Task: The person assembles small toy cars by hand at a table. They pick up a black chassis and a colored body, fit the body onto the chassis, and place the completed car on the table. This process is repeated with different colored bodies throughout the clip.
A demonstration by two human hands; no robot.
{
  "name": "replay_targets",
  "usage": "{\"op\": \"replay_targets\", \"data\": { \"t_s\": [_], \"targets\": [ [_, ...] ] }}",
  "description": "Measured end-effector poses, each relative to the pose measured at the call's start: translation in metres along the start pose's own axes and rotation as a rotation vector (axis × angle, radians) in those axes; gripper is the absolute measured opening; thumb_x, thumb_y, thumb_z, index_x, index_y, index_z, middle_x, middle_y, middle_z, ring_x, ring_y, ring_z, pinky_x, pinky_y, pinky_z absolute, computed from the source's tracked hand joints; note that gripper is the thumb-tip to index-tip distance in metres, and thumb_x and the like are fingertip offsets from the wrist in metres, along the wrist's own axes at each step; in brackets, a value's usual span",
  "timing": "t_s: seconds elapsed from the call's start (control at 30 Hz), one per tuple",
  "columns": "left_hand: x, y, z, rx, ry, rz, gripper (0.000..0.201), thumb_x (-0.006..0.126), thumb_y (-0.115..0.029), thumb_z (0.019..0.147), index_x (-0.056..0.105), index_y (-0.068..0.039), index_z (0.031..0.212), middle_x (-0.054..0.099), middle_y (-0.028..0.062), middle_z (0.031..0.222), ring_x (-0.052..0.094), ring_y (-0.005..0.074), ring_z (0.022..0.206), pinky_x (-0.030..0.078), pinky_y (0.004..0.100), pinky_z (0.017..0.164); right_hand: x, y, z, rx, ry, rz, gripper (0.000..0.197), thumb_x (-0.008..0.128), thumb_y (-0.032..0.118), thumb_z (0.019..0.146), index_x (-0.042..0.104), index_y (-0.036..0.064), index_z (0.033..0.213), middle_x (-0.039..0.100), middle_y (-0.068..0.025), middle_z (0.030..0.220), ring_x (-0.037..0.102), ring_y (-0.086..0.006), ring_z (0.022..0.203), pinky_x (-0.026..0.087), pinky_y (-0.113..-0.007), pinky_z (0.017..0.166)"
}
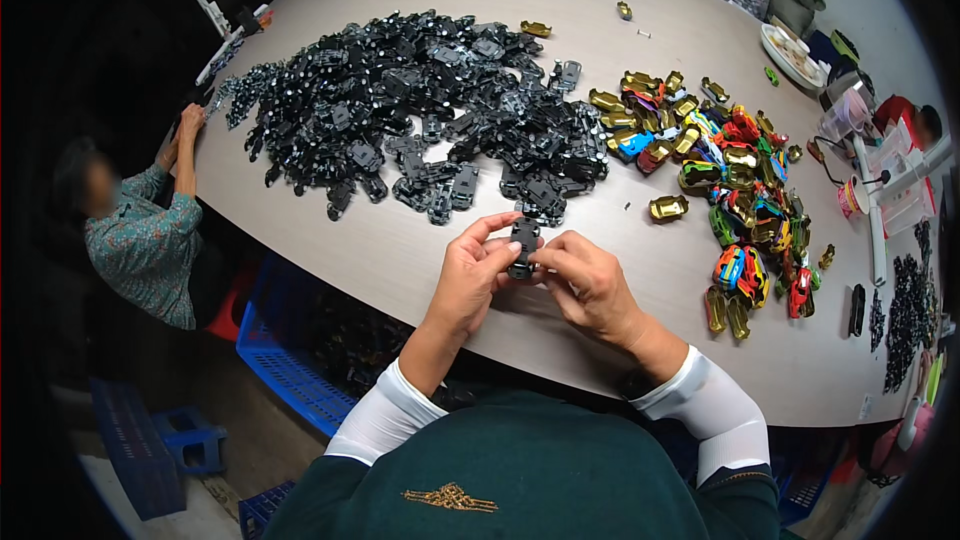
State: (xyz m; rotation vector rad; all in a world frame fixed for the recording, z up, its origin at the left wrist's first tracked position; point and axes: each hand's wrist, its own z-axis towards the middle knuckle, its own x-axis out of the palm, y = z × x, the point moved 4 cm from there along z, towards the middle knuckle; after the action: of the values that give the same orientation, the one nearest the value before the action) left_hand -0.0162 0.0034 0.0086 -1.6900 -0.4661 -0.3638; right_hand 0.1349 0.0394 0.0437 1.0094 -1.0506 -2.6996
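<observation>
My left hand (470, 275) and my right hand (588, 285) meet over the near edge of the table (400, 250). Between their fingertips they hold a small black toy-car chassis (522, 243) upright, with both thumbs and forefingers pinching it. Just beyond the hands spreads a big heap of black chassis parts (420, 110). To the right lies a pile of shiny coloured and gold toy-car bodies (735, 190). One gold body (667, 207) lies apart, near my right hand.
A person in a patterned shirt (140, 240) sits at the table's left end with hands on the edge. Blue plastic crates (290, 370) stand on the floor below. Cups, a plate (790, 55) and more black parts (905, 315) crowd the right side.
</observation>
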Motion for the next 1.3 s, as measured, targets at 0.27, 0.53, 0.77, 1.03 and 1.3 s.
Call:
{"op": "replay_targets", "data": {
  "t_s": [0.27,0.53,0.77,1.03,1.3],
  "targets": [
    [-0.004,0.01,-0.001,-0.016,0.0,0.168,0.025,0.054,-0.012,0.097,0.055,-0.004,0.121,0.06,-0.0011,0.091,0.053,0.0054,0.072,0.044,0.0171,0.062,0.003,-0.029,-0.007,0.784,0.139,0.857,0.022,0.05,0.014,0.098,0.056,0.0007,0.115,0.057,0.0014,0.069,0.047,-0.003,0.055,0.036,-0.017,0.048],
    [-0.003,0.014,-0.002,-0.071,0.075,0.284,0.012,0.057,-0.012,0.096,0.055,-0.005,0.105,0.06,-0.0002,0.086,0.054,0.0039,0.067,0.045,0.0169,0.057,0.005,-0.037,-0.013,0.879,0.218,1.062,0.021,0.057,0.021,0.097,0.058,0.0005,0.1,0.059,-0.0013,0.069,0.049,-0.0044,0.053,0.037,-0.017,0.046],
    [-0.003,0.014,-0.002,-0.068,0.093,0.307,0.012,0.057,-0.012,0.096,0.054,-0.005,0.104,0.061,0.0007,0.086,0.054,0.0041,0.066,0.045,0.0168,0.056,0.009,-0.038,-0.015,0.837,0.22,1.045,0.019,0.058,0.019,0.097,0.059,0.0002,0.099,0.061,-0.0022,0.069,0.049,-0.0043,0.052,0.037,-0.017,0.046],
    [-0.001,0.012,-0.001,0.149,0.069,0.527,0.009,0.056,-0.008,0.095,0.054,-0.003,0.102,0.061,0.0006,0.088,0.053,0.0028,0.069,0.044,0.0164,0.058,0.011,-0.032,-0.013,0.767,0.171,0.834,0.013,0.058,0.011,0.094,0.061,-0.0006,0.09,0.059,-0.0005,0.064,0.048,-0.0037,0.052,0.037,-0.019,0.045],
    [0.002,0.006,-0.005,0.095,-0.019,0.536,0.009,0.055,-0.008,0.094,0.053,-0.003,0.101,0.061,0.0008,0.085,0.052,0.0022,0.063,0.042,0.0166,0.053,0.008,-0.038,-0.012,0.797,0.185,0.967,0.018,0.056,0.016,0.097,0.064,-0.0005,0.099,0.058,0.0011,0.065,0.045,-0.0021,0.05,0.034,-0.017,0.045]
  ]
}}
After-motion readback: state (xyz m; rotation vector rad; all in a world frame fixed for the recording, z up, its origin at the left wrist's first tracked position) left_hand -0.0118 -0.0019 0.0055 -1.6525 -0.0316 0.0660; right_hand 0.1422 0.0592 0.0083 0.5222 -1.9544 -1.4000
